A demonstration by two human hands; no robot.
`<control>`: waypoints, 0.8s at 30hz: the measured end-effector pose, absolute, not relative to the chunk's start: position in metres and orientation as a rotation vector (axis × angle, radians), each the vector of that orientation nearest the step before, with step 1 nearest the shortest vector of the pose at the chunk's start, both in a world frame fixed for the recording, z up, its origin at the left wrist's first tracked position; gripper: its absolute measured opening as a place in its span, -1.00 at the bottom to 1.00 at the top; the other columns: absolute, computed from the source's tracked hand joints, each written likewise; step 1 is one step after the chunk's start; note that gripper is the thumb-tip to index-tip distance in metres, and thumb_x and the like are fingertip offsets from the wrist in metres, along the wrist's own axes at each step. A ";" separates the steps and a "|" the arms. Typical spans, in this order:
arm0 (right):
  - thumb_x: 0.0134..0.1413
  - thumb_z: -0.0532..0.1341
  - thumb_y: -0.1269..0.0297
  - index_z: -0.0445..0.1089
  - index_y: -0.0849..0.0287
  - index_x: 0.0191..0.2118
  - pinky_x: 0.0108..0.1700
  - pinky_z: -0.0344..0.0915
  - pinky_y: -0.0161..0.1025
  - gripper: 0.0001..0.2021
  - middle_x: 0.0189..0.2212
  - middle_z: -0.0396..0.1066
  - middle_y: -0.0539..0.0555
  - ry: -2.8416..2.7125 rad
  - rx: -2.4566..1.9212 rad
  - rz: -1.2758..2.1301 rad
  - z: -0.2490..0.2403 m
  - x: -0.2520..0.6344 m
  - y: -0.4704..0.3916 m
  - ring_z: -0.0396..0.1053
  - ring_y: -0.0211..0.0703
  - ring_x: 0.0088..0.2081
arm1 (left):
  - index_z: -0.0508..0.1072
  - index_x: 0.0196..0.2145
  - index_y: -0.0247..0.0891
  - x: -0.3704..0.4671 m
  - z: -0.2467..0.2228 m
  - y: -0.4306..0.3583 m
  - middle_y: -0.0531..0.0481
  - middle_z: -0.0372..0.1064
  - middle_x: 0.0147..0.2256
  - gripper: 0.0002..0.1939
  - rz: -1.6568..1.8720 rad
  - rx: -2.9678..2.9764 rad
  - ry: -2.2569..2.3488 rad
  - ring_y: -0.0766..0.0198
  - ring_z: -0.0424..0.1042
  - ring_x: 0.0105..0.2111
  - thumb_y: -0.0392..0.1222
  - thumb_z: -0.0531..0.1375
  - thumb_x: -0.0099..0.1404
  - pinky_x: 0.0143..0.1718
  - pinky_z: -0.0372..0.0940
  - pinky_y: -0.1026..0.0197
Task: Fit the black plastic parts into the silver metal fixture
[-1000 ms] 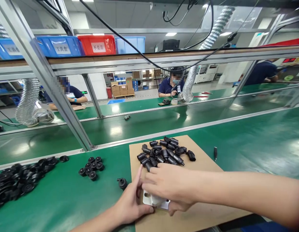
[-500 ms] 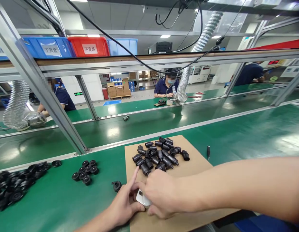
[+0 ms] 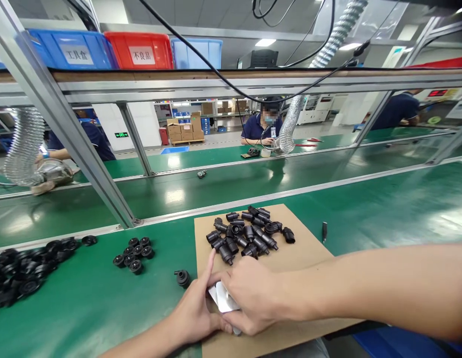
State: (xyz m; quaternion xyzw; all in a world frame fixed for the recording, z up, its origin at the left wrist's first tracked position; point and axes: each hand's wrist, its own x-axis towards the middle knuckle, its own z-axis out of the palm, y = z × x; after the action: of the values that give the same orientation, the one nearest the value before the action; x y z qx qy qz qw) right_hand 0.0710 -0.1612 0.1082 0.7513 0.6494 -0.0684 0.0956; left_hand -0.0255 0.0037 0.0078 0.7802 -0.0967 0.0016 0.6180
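A small white object (image 3: 224, 298) sits between my hands over the brown cardboard sheet (image 3: 298, 258). My left hand (image 3: 199, 311) grips its left side, with the index finger pointing up and the thumb below. From the right, my right hand (image 3: 251, 296) has its fingers closed on the same white object, hiding part of it. Just beyond my hands lies a pile of black cylindrical parts (image 3: 249, 232) on the cardboard. One black part with a side spout (image 3: 182, 278) rests on the green mat, left of my left hand.
Several round black parts (image 3: 136, 253) and a larger black heap (image 3: 22, 271) lie on the green table (image 3: 89, 303) at left. A small dark tool (image 3: 324, 232) is right of the cardboard. A metal post (image 3: 74, 124) rises at left; people work beyond the frame.
The white object has turned between my hands, showing more of its flat face. The view has shifted slightly, so the shelf and bins appear higher.
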 end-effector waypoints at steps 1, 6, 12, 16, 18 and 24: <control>0.17 0.17 -0.20 0.50 0.30 -0.23 -0.46 0.23 -0.06 -0.45 -0.42 0.51 0.23 1.847 2.249 -0.226 0.110 0.068 -0.164 0.44 0.12 -0.48 | -0.70 0.44 -0.04 -0.026 0.009 0.005 -0.13 0.49 0.09 0.68 0.016 1.790 -0.235 -0.07 0.52 0.02 -0.09 0.63 -0.06 0.20 0.32 -0.10; 0.28 0.29 0.03 0.39 0.33 0.08 -0.47 0.15 -0.12 -0.54 -0.20 0.51 0.21 2.246 1.723 0.033 0.137 0.086 -0.165 0.44 0.02 -0.33 | -0.61 0.47 -0.12 -0.027 0.007 0.010 -0.28 0.33 0.26 0.64 0.006 1.782 -0.255 -0.18 0.32 0.27 -0.04 0.62 -0.04 0.38 0.11 -0.19; 0.31 0.09 0.39 0.53 0.40 -0.10 -0.12 0.30 -0.03 -0.72 -0.15 0.51 0.32 2.670 0.932 0.108 0.140 0.106 -0.137 0.42 0.10 -0.13 | -0.62 0.47 -0.13 -0.025 0.003 0.007 -0.25 0.40 0.20 0.76 -0.020 1.799 -0.128 -0.19 0.39 0.21 -0.20 0.67 -0.23 0.35 0.18 -0.18; 0.20 0.20 0.02 0.54 0.43 -0.19 -0.25 0.32 0.04 -0.54 -0.28 0.50 0.40 2.429 1.516 0.020 0.118 0.086 -0.138 0.43 0.20 -0.30 | -0.69 0.45 -0.12 -0.025 0.007 0.005 -0.23 0.46 0.14 0.77 -0.005 1.797 -0.125 -0.16 0.47 0.12 -0.25 0.65 -0.20 0.25 0.30 -0.12; 0.21 0.17 -0.05 0.54 0.36 -0.28 -0.41 0.25 -0.05 -0.52 -0.37 0.48 0.34 2.184 1.893 -0.036 0.111 0.072 -0.146 0.42 0.14 -0.41 | -0.77 0.42 -0.15 -0.023 0.009 0.006 -0.23 0.50 0.10 0.72 -0.036 1.746 -0.207 -0.12 0.52 0.05 -0.14 0.63 -0.08 0.20 0.35 -0.10; 0.00 0.42 -0.17 0.44 0.36 0.04 -0.51 0.14 -0.13 -0.31 -0.30 0.50 0.22 2.188 1.920 0.026 0.116 0.074 -0.166 0.41 0.02 -0.47 | -0.84 0.38 -0.29 -0.017 0.007 0.018 -0.45 0.32 0.26 0.81 -0.036 1.781 -0.420 -0.24 0.29 0.31 0.22 0.60 -0.14 0.37 0.12 -0.16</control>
State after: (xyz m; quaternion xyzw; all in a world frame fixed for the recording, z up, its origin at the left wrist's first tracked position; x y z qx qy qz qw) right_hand 0.0743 -0.1663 0.1163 0.6552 0.7466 0.0089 0.1147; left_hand -0.0172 0.0180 0.0070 0.7714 -0.1820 -0.0155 0.6096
